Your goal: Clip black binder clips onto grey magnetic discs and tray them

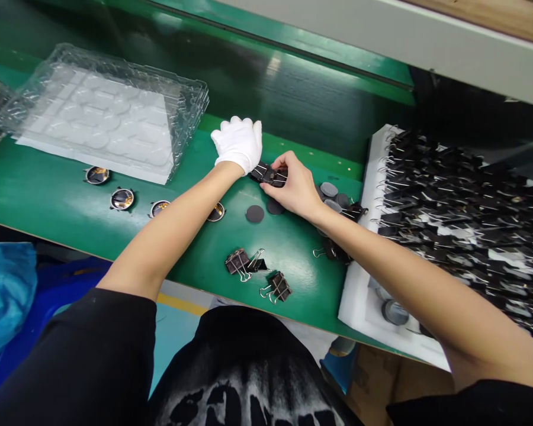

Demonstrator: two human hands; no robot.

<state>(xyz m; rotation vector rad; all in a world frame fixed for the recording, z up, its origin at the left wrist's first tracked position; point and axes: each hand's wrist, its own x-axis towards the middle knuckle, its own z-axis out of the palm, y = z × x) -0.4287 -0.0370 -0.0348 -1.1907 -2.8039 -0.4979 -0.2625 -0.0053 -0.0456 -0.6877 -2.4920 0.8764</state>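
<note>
My left hand [238,144], in a white glove, is closed with its fingers curled; what lies inside it is hidden. Black binder clips [273,176] show between my two hands, their left end against the glove. My bare right hand [295,186] pinches a binder clip there between thumb and fingers. Just below lies a dark grey disc [254,213], and more grey discs [329,189] are heaped to the right of my right hand. Round watch cases [122,199] with dark and gold dials lie in a row to the left, some partly behind my left forearm.
Loose binder clips [237,262] lie near the front edge of the green bench [195,254]. Clear plastic trays [115,112] sit over a white sheet at the left. At the right, a white foam tray [353,290] is packed with binder clips [462,219].
</note>
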